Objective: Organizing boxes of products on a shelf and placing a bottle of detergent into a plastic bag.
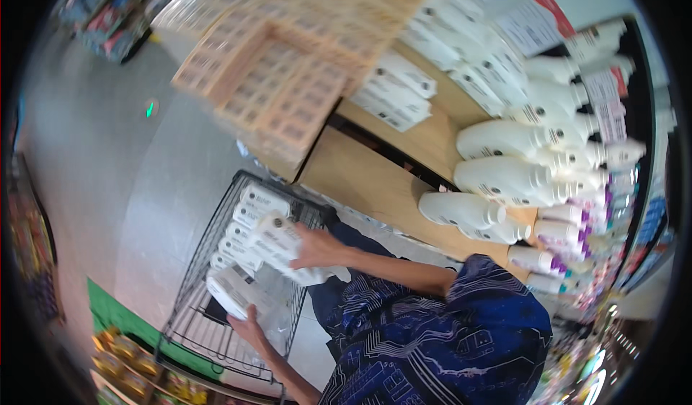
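My right hand [317,248] is wrapped round a bundle of white soft packs [277,238] with dark print, held over a wire shopping cart [189,289]. Lower down, my left hand [247,326] grips the near end of another white pack [232,289], which has clear film about it. Several similar white packs [241,239] lie in rows inside the cart, below and beyond my hands. What exactly the packs contain is not shown. Both held bundles partly cover the cart's inside.
Right of the cart is a wooden display shelf [367,181] with white packs [393,95] and large white bottles [497,139]. A tall stack of tan packs [281,95] stands at the far end. A green mat edge [119,315] and shelves of yellow goods [122,354] lie at lower left.
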